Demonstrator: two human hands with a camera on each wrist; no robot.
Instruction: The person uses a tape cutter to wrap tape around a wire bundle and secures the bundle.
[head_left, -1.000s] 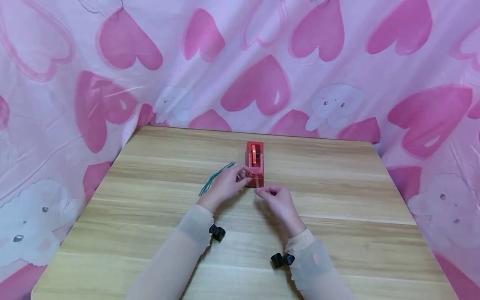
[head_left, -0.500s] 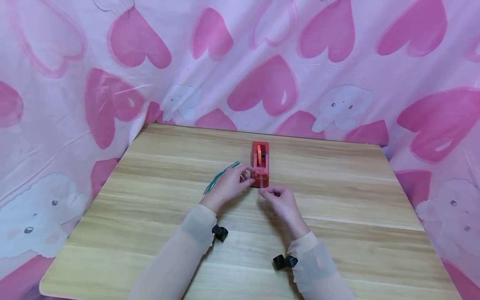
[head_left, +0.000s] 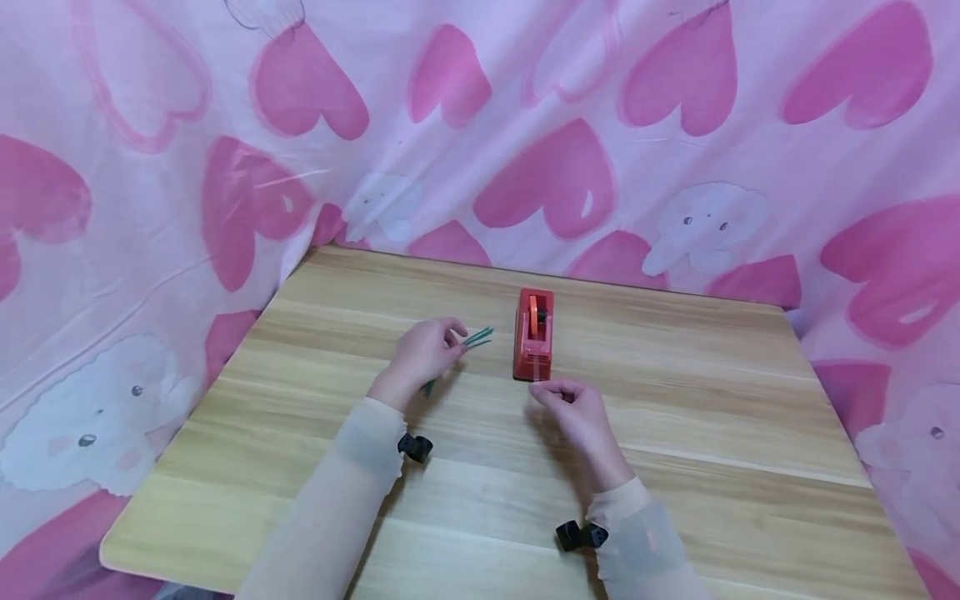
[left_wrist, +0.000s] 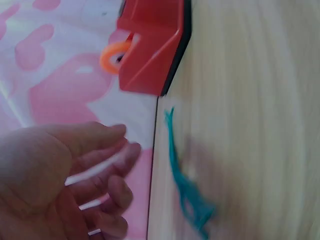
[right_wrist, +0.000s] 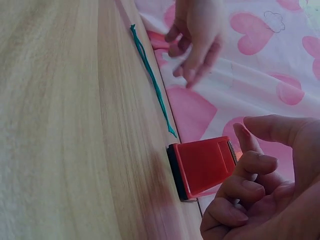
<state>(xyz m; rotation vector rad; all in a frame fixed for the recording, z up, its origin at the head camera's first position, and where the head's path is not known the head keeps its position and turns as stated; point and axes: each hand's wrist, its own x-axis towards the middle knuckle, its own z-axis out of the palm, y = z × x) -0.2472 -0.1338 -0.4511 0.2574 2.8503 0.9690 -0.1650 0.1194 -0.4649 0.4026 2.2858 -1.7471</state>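
Observation:
A red tape dispenser (head_left: 533,333) with an orange roll core (head_left: 534,315) stands upright on the table. In the head view, my right hand (head_left: 581,414) is at its near end, thumb and forefinger pinching the end of a clear tape strip (head_left: 536,368). My left hand (head_left: 420,354) hovers over a bundle of thin green strands (head_left: 477,337), partly hiding it. Both wrist views show the bundle (left_wrist: 187,192) lying on the table (right_wrist: 65,125), apart from the left hand (left_wrist: 75,175), whose fingers are loosely bent around nothing.
Pink heart-patterned cloth (head_left: 543,179) hangs behind the wooden table and along both sides. Each wrist wears a small black camera, the left one (head_left: 415,447) and the right one (head_left: 581,536).
My left hand has left the tape dispenser and moved left, over the green strands. The right hand keeps its pinch on the tape end. The head view has shifted slightly.

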